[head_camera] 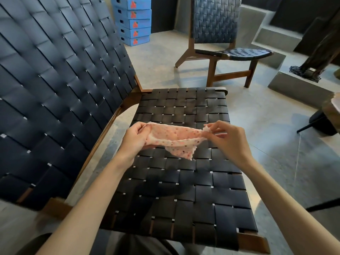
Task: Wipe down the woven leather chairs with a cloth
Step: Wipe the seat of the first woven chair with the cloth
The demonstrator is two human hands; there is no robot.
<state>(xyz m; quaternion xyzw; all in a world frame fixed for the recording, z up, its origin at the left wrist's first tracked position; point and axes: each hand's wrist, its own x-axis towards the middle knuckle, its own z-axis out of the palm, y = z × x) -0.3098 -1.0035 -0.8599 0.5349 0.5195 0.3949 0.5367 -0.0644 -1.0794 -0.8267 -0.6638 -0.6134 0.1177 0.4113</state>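
The pink dotted cloth [174, 138] hangs stretched between both hands just above the woven seat [184, 181] of the near chair, its long axis running left to right; the left hand [135, 138] grips one end in curled fingers, and the right hand [228, 138] pinches the other end between thumb and fingertips. The seat lies directly below the cloth, so lowering it looks like the likely start of a wipe, with neither hand clearly nearer. The stacked blue boxes [135, 21] carry a red fruit-like mark, but no writing is readable.

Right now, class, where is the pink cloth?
In the head view, the cloth is stretched between the left hand and right hand, held over the near chair's woven seat.
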